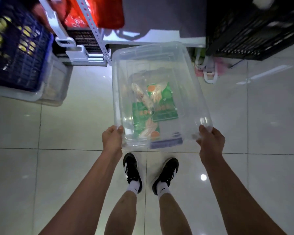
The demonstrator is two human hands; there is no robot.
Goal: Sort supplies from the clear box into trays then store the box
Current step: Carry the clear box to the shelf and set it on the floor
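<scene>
I hold a clear plastic box (190, 92) in the air over the tiled floor, in front of my feet. My left hand (112, 138) grips its near left corner and my right hand (210, 139) grips its near right corner. Inside lie two green packets of gloves (165, 106) printed with orange hands, and a clear wrapped bundle (141, 95) across them. A blue label (166, 143) shows on the box's near wall.
A blue crate (19, 53) sits on a pale tub (46, 92) at left. A white metal shelf rack (95, 31) with a red bag (107, 12) stands ahead. A black crate (255, 31) is at upper right, a pink-white bag (209, 68) below it.
</scene>
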